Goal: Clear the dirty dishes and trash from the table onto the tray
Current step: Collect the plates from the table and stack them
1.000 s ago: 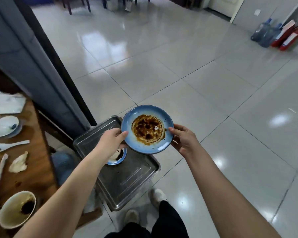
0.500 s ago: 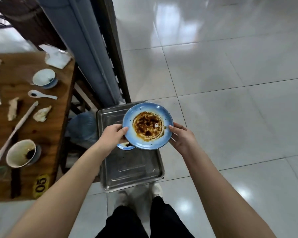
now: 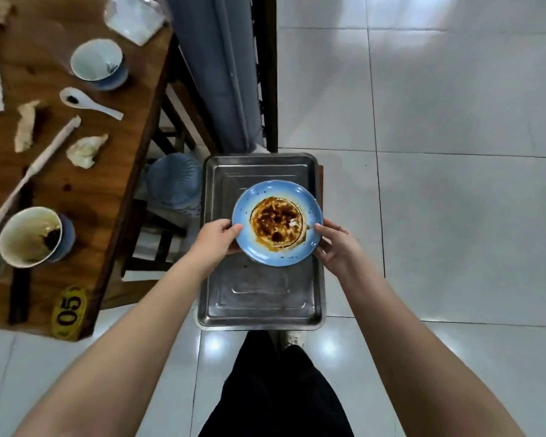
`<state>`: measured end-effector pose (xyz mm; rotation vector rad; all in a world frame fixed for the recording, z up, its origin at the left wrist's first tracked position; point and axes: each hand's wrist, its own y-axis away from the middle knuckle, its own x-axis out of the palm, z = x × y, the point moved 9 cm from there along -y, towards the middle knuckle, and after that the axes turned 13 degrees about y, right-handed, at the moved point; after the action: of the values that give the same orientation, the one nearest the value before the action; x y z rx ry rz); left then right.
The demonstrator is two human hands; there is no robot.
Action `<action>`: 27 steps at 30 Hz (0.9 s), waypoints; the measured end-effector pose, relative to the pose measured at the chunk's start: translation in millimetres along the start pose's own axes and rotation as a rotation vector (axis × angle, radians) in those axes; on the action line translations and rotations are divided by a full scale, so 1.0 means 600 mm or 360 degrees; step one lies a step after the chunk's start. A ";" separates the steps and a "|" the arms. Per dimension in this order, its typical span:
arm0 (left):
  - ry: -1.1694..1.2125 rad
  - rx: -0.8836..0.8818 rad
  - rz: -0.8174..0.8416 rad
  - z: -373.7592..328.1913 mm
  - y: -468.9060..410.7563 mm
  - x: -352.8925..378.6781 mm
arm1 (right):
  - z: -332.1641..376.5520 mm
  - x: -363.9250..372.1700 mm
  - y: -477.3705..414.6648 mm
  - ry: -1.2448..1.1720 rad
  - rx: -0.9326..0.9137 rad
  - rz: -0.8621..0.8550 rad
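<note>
A blue plate (image 3: 309,216) smeared with brown sauce is held level over the metal tray (image 3: 259,304). My left hand (image 3: 216,238) grips its left rim, thumb on top. At the right rim, my right hand (image 3: 334,244) does the same. The plate hides whatever lies under it on the tray. On the wooden table (image 3: 114,152) at the left stand a dirty white bowl (image 3: 29,236), a small white-and-blue bowl (image 3: 96,63), a white spoon (image 3: 87,102), crumpled napkins (image 3: 84,149) and a long paper wrapper (image 3: 29,175).
The tray rests on a low stand in front of my feet. A blue cushioned stool (image 3: 174,181) sits between table and tray. A grey curtain (image 3: 218,67) and dark frame rise behind the tray. Glossy tiled floor lies to the right. A yellow tag "05" (image 3: 68,310) marks the table corner.
The view has swung down and left, so tray and table now sit squarely below. The plate has come over the tray's middle and hides the small blue dish seen earlier.
</note>
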<state>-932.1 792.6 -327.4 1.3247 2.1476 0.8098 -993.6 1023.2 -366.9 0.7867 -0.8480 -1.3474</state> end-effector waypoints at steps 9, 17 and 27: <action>-0.0097 -0.0088 -0.0158 0.107 -0.164 -0.047 | -0.055 0.058 -0.161 0.0076 0.0036 -0.0086; -0.0416 -0.0117 -0.0323 0.195 -0.271 -0.052 | -0.092 0.064 -0.274 0.0236 0.0002 -0.0344; -0.0606 0.0111 -0.0546 0.196 -0.287 -0.044 | -0.098 0.053 -0.306 0.0424 -0.0019 -0.0552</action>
<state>-948.6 734.6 -528.6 1.0030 2.0246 0.3181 -1030.9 978.3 -553.2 1.1127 -0.5068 -1.5045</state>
